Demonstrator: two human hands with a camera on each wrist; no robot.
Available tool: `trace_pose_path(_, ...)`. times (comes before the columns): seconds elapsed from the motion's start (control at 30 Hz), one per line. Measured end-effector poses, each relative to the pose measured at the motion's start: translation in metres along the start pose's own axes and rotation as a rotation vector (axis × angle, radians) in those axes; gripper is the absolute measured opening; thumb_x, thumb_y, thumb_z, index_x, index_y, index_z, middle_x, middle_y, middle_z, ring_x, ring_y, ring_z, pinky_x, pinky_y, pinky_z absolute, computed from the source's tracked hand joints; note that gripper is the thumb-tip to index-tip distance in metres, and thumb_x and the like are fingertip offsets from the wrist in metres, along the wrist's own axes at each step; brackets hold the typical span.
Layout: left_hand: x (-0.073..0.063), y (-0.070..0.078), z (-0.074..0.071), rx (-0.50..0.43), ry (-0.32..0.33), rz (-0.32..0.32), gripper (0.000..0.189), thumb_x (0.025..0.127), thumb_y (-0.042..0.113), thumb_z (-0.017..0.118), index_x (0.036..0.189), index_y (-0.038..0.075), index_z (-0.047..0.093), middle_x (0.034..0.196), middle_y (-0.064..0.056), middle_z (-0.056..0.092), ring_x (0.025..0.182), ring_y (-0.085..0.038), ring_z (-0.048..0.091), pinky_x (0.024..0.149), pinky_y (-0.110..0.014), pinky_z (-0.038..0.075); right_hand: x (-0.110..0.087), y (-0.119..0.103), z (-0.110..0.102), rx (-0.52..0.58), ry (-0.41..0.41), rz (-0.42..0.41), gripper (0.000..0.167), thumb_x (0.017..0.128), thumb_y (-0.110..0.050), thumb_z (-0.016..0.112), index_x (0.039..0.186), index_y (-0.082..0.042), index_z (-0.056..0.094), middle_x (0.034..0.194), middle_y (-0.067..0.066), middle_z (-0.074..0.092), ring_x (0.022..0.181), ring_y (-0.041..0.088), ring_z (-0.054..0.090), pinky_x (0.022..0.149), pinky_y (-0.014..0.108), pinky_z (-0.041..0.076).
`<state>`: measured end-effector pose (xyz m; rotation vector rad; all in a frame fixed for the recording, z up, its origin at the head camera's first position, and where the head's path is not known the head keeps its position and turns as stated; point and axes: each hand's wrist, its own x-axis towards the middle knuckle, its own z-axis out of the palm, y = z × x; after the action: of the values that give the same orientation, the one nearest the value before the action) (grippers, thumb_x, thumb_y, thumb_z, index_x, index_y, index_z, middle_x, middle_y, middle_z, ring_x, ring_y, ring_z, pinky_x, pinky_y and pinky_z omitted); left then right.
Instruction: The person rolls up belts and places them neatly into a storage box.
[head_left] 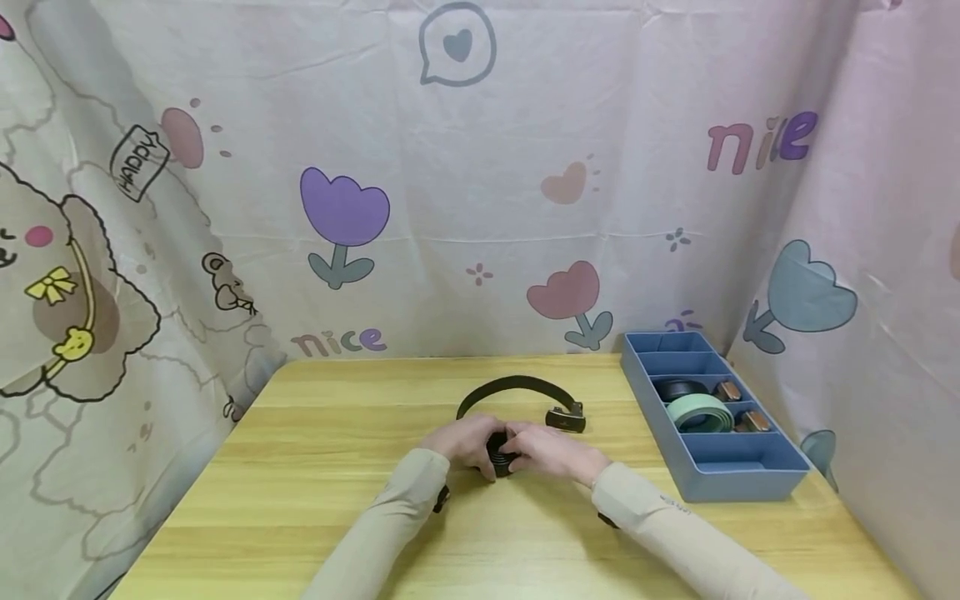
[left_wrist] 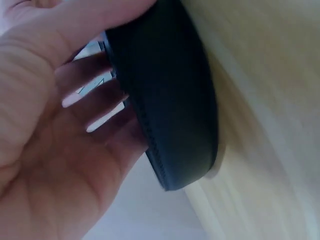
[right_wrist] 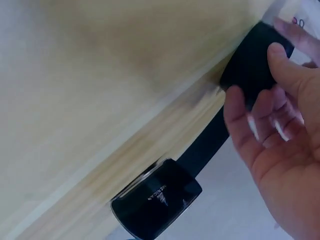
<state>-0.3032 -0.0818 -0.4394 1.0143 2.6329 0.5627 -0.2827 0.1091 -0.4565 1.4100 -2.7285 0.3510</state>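
Both hands are on a black belt near the middle of the table. Part of it is wound into a tight coil that stands on its edge. My left hand holds the coil from the left, thumb and fingers around its side, as the left wrist view shows close up on the coil's outer face. From the right, my right hand grips it with thumb and fingertips. Behind the hands the belt's loose strap arcs to the right and ends in a dark, shiny buckle with small lettering.
A blue-grey divided box stands at the right. Its compartments hold a rolled black belt, a rolled mint-green belt and metallic buckles. A printed curtain hangs behind the wooden table and at both sides.
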Motion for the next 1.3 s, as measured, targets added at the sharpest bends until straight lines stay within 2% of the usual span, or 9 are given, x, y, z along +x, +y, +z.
trace_pose_path(0.17, 0.002, 0.002, 0.006, 0.055, 0.098, -0.025, 0.040, 0.055, 0.025, 0.095, 0.085, 0.021, 0.069, 0.079, 0.012, 0.064, 0.071, -0.004, 0.054, 0.071, -0.021, 0.048, -0.001, -0.004, 0.003, -0.071, 0.055, -0.035, 0.015, 0.087, -0.026, 0.074, 0.099, -0.017, 0.073, 0.095, -0.006, 0.057, 0.082, 0.004, 0.052, 0.077, 0.022, 0.049)
trace_pose_path(0.27, 0.003, 0.003, 0.012, 0.079, 0.129, -0.055, 0.040, 0.054, 0.034, 0.095, 0.079, 0.021, 0.067, 0.074, 0.013, 0.062, 0.066, -0.003, 0.052, 0.066, -0.020, 0.047, -0.001, -0.004, 0.004, -0.106, 0.089, -0.080, 0.014, 0.084, -0.027, 0.075, 0.095, -0.017, 0.073, 0.092, -0.006, 0.057, 0.080, 0.004, 0.051, 0.075, 0.021, 0.048)
trace_pose_path(0.37, 0.003, 0.004, 0.012, 0.092, 0.106, -0.066, 0.041, 0.057, 0.030, 0.095, 0.084, 0.021, 0.067, 0.079, 0.012, 0.063, 0.071, -0.003, 0.053, 0.069, -0.020, 0.048, -0.002, -0.001, 0.004, -0.113, 0.091, -0.089, 0.012, 0.083, -0.026, 0.076, 0.091, -0.018, 0.072, 0.088, -0.006, 0.053, 0.077, 0.004, 0.048, 0.071, 0.021, 0.046)
trace_pose_path(0.57, 0.000, 0.007, 0.006, 0.087, 0.034, -0.077, 0.046, 0.058, 0.009, 0.091, 0.096, 0.020, 0.067, 0.092, 0.008, 0.066, 0.083, -0.006, 0.057, 0.080, -0.023, 0.048, -0.003, -0.003, 0.003, -0.119, 0.083, -0.038, 0.012, 0.082, -0.022, 0.079, 0.088, -0.016, 0.071, 0.088, -0.007, 0.050, 0.078, 0.005, 0.048, 0.072, 0.022, 0.047)
trace_pose_path(0.73, -0.001, 0.005, 0.006, 0.102, 0.073, -0.074, 0.042, 0.056, 0.018, 0.094, 0.088, 0.022, 0.067, 0.085, 0.011, 0.064, 0.077, -0.006, 0.056, 0.076, -0.023, 0.048, -0.001, -0.008, 0.007, -0.171, 0.122, -0.041, 0.016, 0.080, -0.027, 0.080, 0.087, -0.016, 0.070, 0.094, -0.005, 0.054, 0.084, 0.008, 0.053, 0.077, 0.026, 0.050)
trace_pose_path(0.9, -0.002, 0.002, 0.008, 0.082, 0.118, -0.057, 0.041, 0.053, 0.028, 0.096, 0.080, 0.024, 0.065, 0.079, 0.014, 0.061, 0.070, -0.004, 0.053, 0.070, -0.021, 0.047, 0.002, -0.009, 0.009, -0.173, 0.145, -0.060, 0.013, 0.080, -0.026, 0.079, 0.086, -0.018, 0.071, 0.092, -0.006, 0.053, 0.081, 0.007, 0.051, 0.075, 0.025, 0.049)
trace_pose_path(1.17, -0.005, -0.006, 0.008, 0.022, 0.064, -0.015, 0.050, 0.059, 0.017, 0.092, 0.100, 0.027, 0.066, 0.097, 0.014, 0.065, 0.086, -0.004, 0.057, 0.083, -0.023, 0.048, 0.002, -0.009, 0.006, -0.111, 0.126, -0.050, 0.013, 0.078, -0.021, 0.081, 0.088, -0.016, 0.073, 0.093, -0.006, 0.057, 0.082, 0.006, 0.057, 0.077, 0.023, 0.052)
trace_pose_path(1.3, -0.003, -0.009, 0.008, -0.026, 0.080, 0.001, 0.048, 0.056, 0.016, 0.092, 0.096, 0.028, 0.069, 0.090, 0.015, 0.066, 0.081, -0.004, 0.058, 0.078, -0.022, 0.048, 0.002, -0.013, 0.004, -0.121, 0.107, 0.005, 0.014, 0.078, -0.023, 0.081, 0.087, -0.017, 0.072, 0.093, -0.005, 0.059, 0.080, 0.007, 0.058, 0.074, 0.024, 0.052)
